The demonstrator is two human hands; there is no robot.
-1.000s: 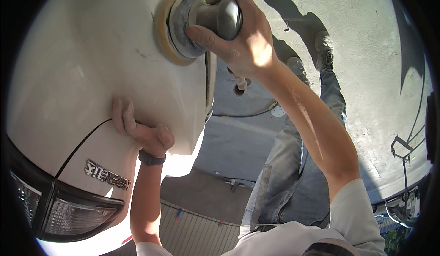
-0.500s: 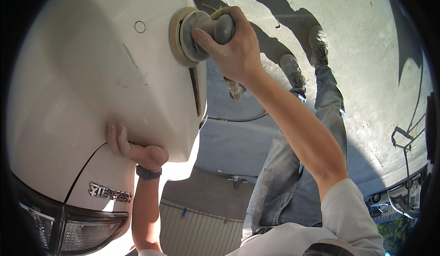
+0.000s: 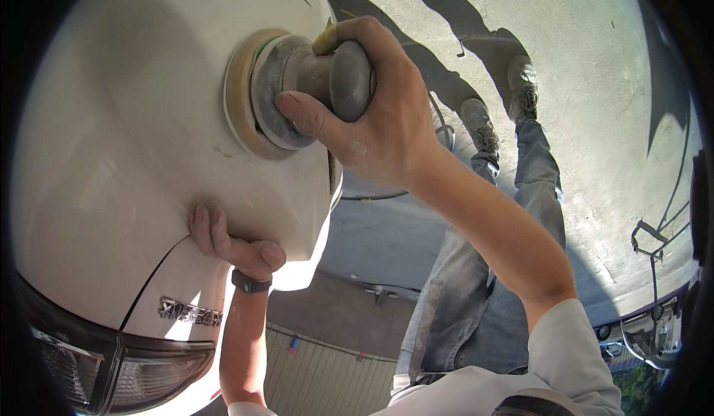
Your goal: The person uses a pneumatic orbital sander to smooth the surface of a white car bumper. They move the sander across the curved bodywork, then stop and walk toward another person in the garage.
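My right hand (image 3: 387, 111) is wrapped round the rounded grey head of an air-powered orbital sander (image 3: 306, 74), thumb on its near side. Its round pale pad lies against a white car body panel (image 3: 141, 141). A yellowish covering (image 3: 325, 39) shows at the tip of one finger of that hand. Lower down, my left hand (image 3: 239, 252), with a dark watch (image 3: 251, 282) on its wrist, rests on the same panel close to the seam. Its fingers are bent, a little apart, and grip nothing visible.
Below my left hand are a chrome emblem (image 3: 190, 312) and a dark-framed car lamp (image 3: 160, 375). A hose (image 3: 379, 196) runs behind my right forearm. My shoes (image 3: 480, 127) stand on concrete ground (image 3: 587, 155), beside strong shadows. Another vehicle (image 3: 651, 334) is at the far right.
The sander and my right hand have moved left and down over the panel, covering the dark scratch and the drawn circle. My left hand stays on the panel; the view has shifted slightly.
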